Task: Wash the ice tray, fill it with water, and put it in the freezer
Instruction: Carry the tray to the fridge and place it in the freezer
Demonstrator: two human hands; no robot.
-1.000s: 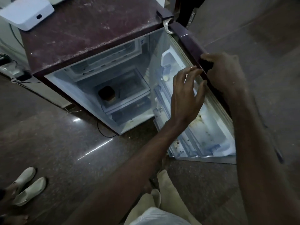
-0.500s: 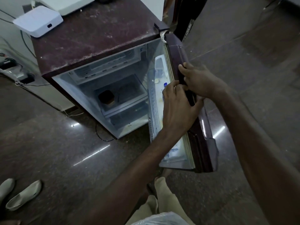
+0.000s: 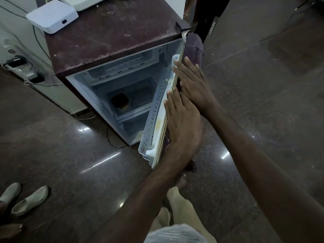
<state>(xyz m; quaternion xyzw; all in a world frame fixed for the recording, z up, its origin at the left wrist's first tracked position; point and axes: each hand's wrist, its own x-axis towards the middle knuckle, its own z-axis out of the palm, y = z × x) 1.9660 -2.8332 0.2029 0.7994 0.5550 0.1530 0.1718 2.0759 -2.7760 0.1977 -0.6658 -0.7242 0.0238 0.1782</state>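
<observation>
- Head view, progress: both hands lie flat on the maroon outer face of the fridge door (image 3: 192, 48), which stands partly open. The person appears to be pushing it shut, which would be the closing step of the task, with washing and filling likely finished; that is a judgement, not something shown.
- Head view, hands: the left hand (image 3: 182, 118) is spread open, palm on the door near its edge, fingertips reaching the white inner lining. The right hand (image 3: 194, 83) is likewise open and flat, just above and touching the left. Neither hand holds anything.
- Head view, the task's thing: the ice tray cannot be made out anywhere. The freezer compartment (image 3: 121, 69) at the top of the fridge (image 3: 112, 35) shows pale ribbed plastic, but whether a tray sits inside cannot be told.
- Head view, containers: on the shelf below stands a small dark container (image 3: 120, 100); its contents are too dim to read. The bottom section looks bare. The door racks (image 3: 154, 123) are seen edge-on and seem empty, with a yellowish stain.
- Head view, what is left: closing the door fully.
</observation>
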